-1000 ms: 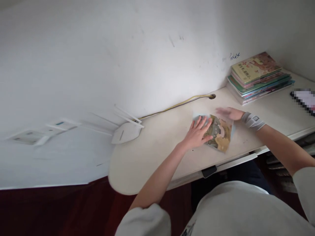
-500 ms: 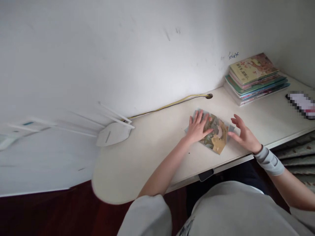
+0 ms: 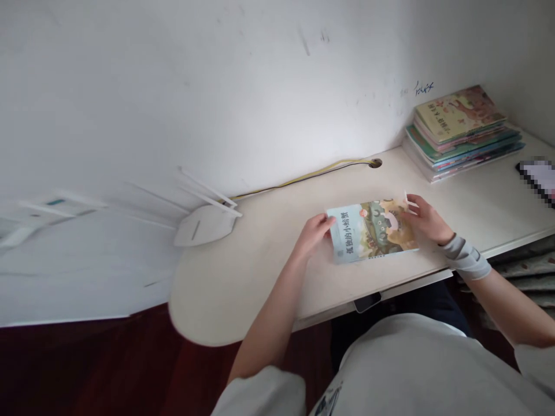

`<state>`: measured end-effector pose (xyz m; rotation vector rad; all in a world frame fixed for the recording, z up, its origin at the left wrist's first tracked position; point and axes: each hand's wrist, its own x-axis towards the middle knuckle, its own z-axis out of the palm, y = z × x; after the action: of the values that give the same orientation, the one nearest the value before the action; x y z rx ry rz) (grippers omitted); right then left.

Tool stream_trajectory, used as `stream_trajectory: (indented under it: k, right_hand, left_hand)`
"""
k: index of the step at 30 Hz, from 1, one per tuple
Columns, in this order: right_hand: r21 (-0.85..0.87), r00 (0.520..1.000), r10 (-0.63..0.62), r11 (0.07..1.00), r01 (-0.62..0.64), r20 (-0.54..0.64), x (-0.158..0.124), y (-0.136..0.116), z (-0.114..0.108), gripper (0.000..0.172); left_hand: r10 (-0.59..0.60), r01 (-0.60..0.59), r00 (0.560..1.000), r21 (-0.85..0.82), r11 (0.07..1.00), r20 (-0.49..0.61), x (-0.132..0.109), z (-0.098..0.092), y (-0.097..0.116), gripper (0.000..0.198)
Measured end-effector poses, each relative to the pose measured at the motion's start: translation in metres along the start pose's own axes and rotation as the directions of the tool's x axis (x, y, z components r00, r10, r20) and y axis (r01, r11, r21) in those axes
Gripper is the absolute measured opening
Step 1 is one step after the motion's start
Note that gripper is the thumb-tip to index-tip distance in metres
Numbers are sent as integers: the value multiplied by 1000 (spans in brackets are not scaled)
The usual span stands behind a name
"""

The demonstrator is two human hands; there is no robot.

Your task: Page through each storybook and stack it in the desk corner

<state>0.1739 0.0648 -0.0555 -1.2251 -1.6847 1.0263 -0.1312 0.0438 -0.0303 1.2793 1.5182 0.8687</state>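
Observation:
A thin picture book with a light blue strip and a cartoon animal on its cover is held over the white desk. My left hand grips its left edge, thumb on the cover and the other fingers mostly hidden behind. At the opposite edge, my right hand pinches the book near its upper right corner; a grey wrap circles that wrist. The cover faces up, its printed title running sideways.
A stack of books stands at the back right against the wall. Beyond it to the right lies a phone. A white router with antennas sits at the left, and cables run along the wall to a hole.
My left hand has gone from lying flat on the book to gripping its left edge. My right hand has closed on the right edge. The book has turned straighter, its cover more visible.

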Motion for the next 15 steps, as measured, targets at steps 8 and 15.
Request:
stream_trajectory:
  k: [8, 15]
  right_hand:
    - [-455, 998, 18, 889, -44, -60, 27, -1, -1, 39]
    - [-699, 940, -327, 648, 301, 101, 0, -31, 22, 64]
  left_hand:
    - [87, -37, 982, 278, 960, -170, -11, 11, -16, 64]
    - [450, -190, 882, 763, 618, -144, -30, 44, -1, 67]
